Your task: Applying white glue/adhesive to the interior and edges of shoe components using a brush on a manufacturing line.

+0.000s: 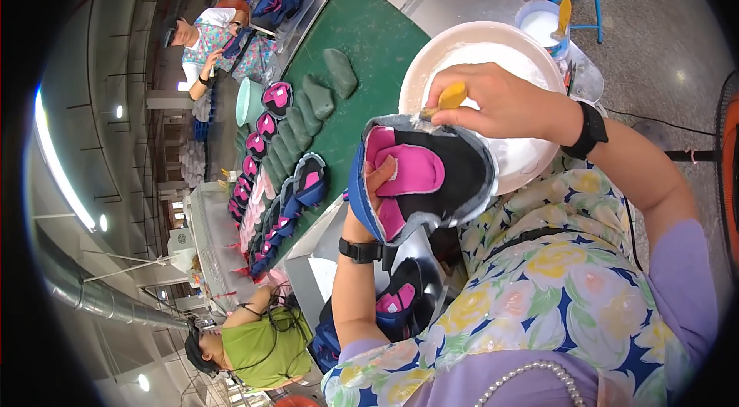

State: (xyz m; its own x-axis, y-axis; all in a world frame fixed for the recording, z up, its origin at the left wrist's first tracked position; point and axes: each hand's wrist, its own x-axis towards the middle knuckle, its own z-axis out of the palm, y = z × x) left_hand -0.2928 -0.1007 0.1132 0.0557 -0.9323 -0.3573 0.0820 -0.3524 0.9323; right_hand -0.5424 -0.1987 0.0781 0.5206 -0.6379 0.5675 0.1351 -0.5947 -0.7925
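My left hand [365, 227] holds up a shoe upper [471, 173], its fingers reaching over the pink lining. The upper is dark blue outside, pink and black inside, with a whitish-grey rim. In my right hand [504, 102] is a brush with a short yellow handle [453, 94], pinched between thumb and fingers. Its bristles touch the upper's edge, where a white smear shows. Behind and below the right hand stands a wide, pale pink basin [413, 68] containing a white substance.
On the green conveyor belt [369, 30] lie grey-green foot-shaped pieces [339, 73] and rows of blue-and-pink uppers [310, 180]. A small tub [539, 22] of white liquid has a yellow-handled brush. More uppers [400, 295] lie below my left arm. Two co-workers [265, 345] [219, 41] are at left.
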